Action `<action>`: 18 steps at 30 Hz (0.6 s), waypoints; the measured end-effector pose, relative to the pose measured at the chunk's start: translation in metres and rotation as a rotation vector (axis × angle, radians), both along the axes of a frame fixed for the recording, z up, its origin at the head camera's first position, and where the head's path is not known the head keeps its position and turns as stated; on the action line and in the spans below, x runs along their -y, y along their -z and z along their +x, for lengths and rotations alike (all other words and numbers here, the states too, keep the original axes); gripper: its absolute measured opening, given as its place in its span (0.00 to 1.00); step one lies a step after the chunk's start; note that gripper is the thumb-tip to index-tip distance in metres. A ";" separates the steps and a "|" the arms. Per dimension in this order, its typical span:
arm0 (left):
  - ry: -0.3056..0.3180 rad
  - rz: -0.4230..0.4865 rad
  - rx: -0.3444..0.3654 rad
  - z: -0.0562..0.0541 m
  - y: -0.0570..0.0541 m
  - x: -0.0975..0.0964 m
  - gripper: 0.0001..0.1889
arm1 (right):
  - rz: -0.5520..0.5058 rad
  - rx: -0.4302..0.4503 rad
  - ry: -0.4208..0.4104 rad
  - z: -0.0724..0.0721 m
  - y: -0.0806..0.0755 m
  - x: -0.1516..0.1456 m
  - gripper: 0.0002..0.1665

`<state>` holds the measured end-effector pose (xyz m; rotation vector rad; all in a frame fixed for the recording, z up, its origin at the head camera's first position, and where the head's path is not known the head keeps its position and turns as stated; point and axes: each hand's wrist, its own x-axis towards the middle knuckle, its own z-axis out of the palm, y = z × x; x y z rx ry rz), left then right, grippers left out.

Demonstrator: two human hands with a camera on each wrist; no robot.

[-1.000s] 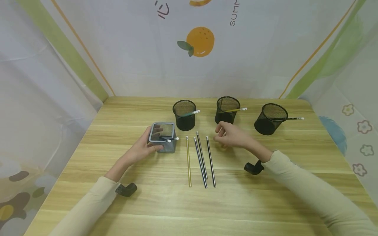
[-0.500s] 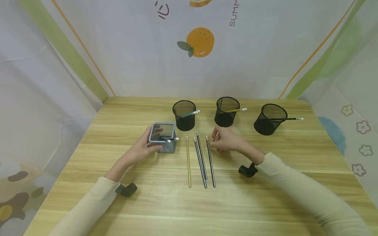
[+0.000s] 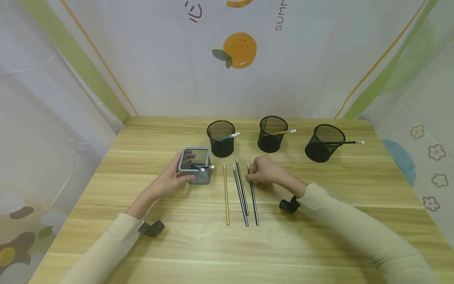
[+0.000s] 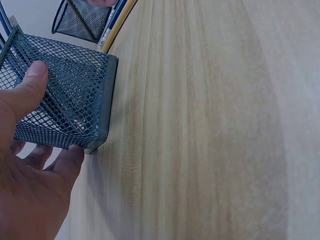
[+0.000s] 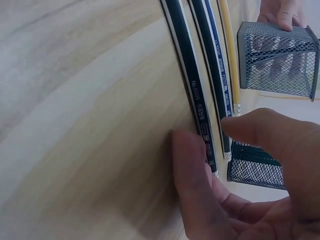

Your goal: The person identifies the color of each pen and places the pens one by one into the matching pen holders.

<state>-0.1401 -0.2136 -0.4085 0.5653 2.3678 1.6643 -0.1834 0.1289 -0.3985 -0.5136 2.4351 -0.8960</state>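
Note:
My left hand (image 3: 168, 180) holds a grey square mesh pencil holder (image 3: 203, 179), thumb on the near side and fingers round the far side. Two dark pencils with white erasers lean in it. On the wooden table, my right hand (image 3: 268, 172) is at the eraser end of a black pencil (image 3: 253, 201). In the right wrist view, index finger and thumb stand on either side of this black pencil (image 5: 186, 52), the thumb with a gap from it. To its left lie another black pencil (image 3: 241, 185), a blue pencil (image 3: 242, 201) and a gold pencil (image 3: 226, 197).
Behind stand three round black mesh cups: a left cup (image 3: 222, 149) and a middle cup (image 3: 269, 144), each with pencils, and a right cup (image 3: 319, 152) with a black pencil. A printed curtain (image 3: 170, 79) hangs behind the table (image 3: 198, 244).
My right hand has moved left and toward me, from beside the middle cup to the nearest black pencil's eraser end. My left hand and the grey holder have stayed in place.

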 end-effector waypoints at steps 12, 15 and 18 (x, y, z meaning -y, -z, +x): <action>-0.002 -0.006 0.013 0.001 -0.001 0.000 0.42 | 0.115 -0.075 -0.009 0.002 -0.002 0.009 0.29; -0.006 -0.007 0.023 0.001 -0.001 0.000 0.43 | 0.123 -0.081 -0.001 0.003 -0.003 0.010 0.28; -0.005 -0.009 0.024 0.000 -0.001 0.000 0.43 | 0.125 -0.080 0.003 0.003 -0.003 0.010 0.26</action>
